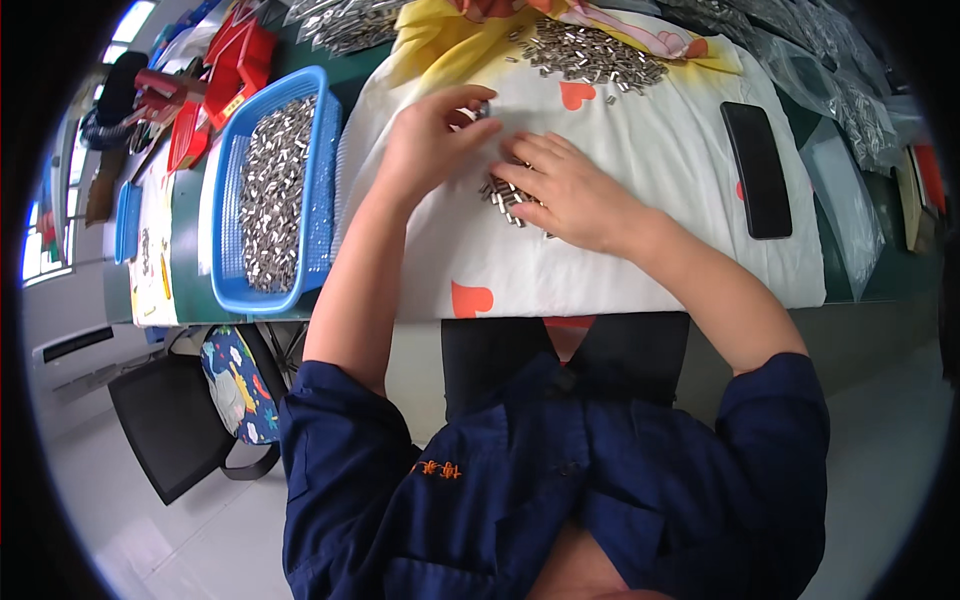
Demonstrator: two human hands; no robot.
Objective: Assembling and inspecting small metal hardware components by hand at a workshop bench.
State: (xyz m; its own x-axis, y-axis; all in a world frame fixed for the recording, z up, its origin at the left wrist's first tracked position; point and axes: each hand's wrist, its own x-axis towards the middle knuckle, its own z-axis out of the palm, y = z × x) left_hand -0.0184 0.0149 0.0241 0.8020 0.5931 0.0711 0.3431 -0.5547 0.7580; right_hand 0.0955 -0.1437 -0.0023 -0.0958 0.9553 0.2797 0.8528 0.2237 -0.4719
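My left hand (pixel 432 138) is raised a little over the white cloth, thumb and fingers curled around a few small silvery metal cylinders (pixel 483 109). Just to its right, my right hand (pixel 575 195) lies palm down with fingers stretched out, over a small pile of the same metal cylinders (pixel 502 198). Part of this pile is hidden under its fingers. Beyond both hands, a larger heap of metal cylinders (pixel 590 55) sits on the cloth.
A blue plastic basket (pixel 325 150) full of cylinders stands at the left. A black phone (pixel 757 170) lies on the white cloth (pixel 600 285) at the right. Clear plastic bags (pixel 850 90) lie at the far right. Red bins (pixel 240 65) stand far left; a chair (pixel 175 425) is below.
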